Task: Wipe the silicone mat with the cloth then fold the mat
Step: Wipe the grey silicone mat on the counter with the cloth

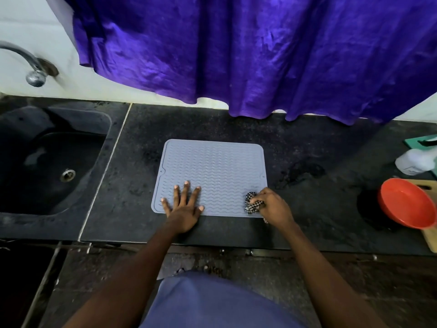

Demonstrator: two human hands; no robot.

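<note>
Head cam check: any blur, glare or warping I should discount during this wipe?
Head view: mat ridges, left hand and right hand gripping the cloth are sharp, no motion blur. Head view: wide-angle bend curves the counter edge and stretches the bowl at right. Head view: sink lies in deep shadow, little detail; curtain shows soft sheen, no hard glare.

Mat [212, 166]: matt grey silicone, wavy ribs. Cloth [252, 204]: checked weave. Counter [307, 150]: dark speckled stone.

Home kitchen: dark stone counter [307, 143], sink [54, 162], tap [26, 60].
</note>
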